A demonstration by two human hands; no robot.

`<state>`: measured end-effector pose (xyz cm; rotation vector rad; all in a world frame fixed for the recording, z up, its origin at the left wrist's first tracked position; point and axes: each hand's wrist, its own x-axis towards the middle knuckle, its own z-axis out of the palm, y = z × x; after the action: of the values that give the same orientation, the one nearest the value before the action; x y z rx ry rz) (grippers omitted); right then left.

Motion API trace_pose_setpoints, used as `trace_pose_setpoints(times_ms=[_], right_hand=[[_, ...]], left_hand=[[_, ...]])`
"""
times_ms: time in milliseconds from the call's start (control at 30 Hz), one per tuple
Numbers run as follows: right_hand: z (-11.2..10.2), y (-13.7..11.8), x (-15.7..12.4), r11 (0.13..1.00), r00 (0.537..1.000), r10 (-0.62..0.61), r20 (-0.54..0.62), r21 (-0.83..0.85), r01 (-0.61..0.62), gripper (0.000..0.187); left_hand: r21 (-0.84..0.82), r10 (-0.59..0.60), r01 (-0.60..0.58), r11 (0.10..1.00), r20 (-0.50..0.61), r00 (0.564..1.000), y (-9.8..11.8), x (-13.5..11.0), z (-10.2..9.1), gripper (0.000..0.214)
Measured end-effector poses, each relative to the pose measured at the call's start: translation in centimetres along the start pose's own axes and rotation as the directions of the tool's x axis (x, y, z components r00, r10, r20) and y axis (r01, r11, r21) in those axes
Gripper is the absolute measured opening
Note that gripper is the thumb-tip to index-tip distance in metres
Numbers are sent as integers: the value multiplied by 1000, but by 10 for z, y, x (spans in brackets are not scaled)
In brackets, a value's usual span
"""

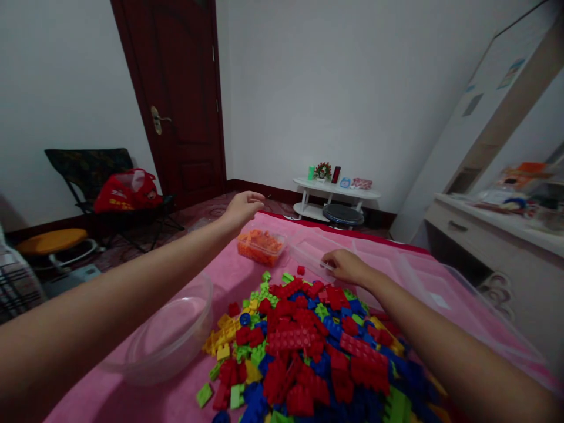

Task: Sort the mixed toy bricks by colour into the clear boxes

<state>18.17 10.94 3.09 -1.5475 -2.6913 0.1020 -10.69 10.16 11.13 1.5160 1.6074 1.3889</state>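
Note:
A big heap of red, blue, green and yellow building bricks [308, 346] lies on a pink cloth [154, 399]. My left hand [242, 207] hovers above a small clear box of orange bricks [261, 245], fingers curled downward; whether they hold anything is hidden. My right hand [346, 265] rests at the far edge of the heap, fingers pinched on the rim of a large clear plastic bin [396, 264].
A clear round bowl [170, 332] stands left of the heap. Beyond the bed are a dark red door [176, 100], a folding chair with a red bag [126, 191], a white low table [335, 194] and a white dresser [484, 235] on the right.

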Motion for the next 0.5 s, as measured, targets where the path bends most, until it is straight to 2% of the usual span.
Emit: trace_pose_setpoints(times_ms=[33,133,200,333,500], right_hand=[[-2,0,-4,1000,1000,-10,14,1,10,26],[-7,-1,-14,999,997,-48,54,29,47,21],[-10,-2,-19,996,994,-74,82,52,70,17],[-12,-2,-27,995,991,-96,96,51,91,13],[-12,3,-33,996,989,-61,133,77,51,7]], left_hand=[[190,-35,35,981,-2,999,-11,14,-2,32],[365,-173,149,919,35,984,-42,45,-6,25],[441,-246,198,875,54,968,-57,56,-6,23],[547,-333,242,802,73,940,-72,59,0,28],[579,-404,287,763,81,911,-84,57,5,41]])
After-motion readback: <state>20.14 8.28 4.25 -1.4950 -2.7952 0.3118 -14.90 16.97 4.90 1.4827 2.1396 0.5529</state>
